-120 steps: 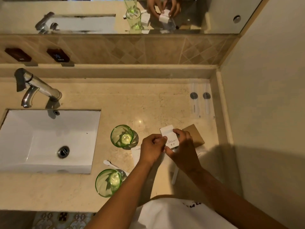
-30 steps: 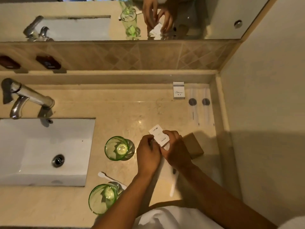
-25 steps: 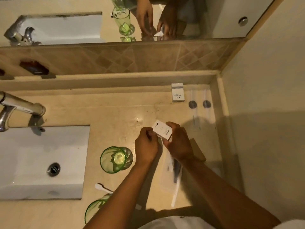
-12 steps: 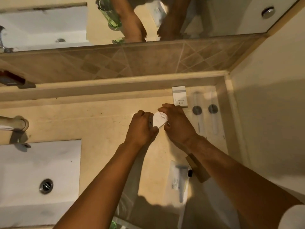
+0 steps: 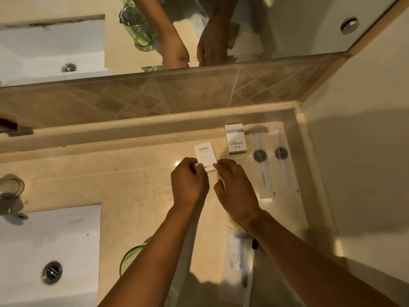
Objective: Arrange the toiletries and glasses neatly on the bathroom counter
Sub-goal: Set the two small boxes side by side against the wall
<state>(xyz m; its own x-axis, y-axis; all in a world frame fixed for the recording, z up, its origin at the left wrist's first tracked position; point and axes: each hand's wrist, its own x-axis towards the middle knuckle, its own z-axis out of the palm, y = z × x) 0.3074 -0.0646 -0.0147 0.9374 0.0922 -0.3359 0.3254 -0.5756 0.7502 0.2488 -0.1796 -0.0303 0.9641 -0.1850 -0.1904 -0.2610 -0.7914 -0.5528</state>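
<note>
A small white box marked HOTEL (image 5: 205, 155) lies on the beige counter (image 5: 124, 180) near the back ledge. My left hand (image 5: 188, 181) and my right hand (image 5: 232, 187) pinch its near edge from either side with their fingertips. To its right stands a second white box with a grey band (image 5: 235, 141). Two clear-wrapped toothbrush packets (image 5: 265, 165) lie side by side at the far right. A wrapped razor packet (image 5: 240, 258) lies near my right forearm. A green glass (image 5: 130, 258) shows partly behind my left forearm.
A white sink (image 5: 48, 251) sits at the lower left, with the faucet (image 5: 10, 191) at the left edge. The mirror (image 5: 276, 25) and tiled backsplash (image 5: 155, 94) close the back. A wall (image 5: 358, 151) bounds the counter on the right.
Both hands carried the HOTEL box from the counter's middle toward the back ledge and set it flat beside the grey-banded box. The view tilted forward, so the glasses slid mostly out of sight.
</note>
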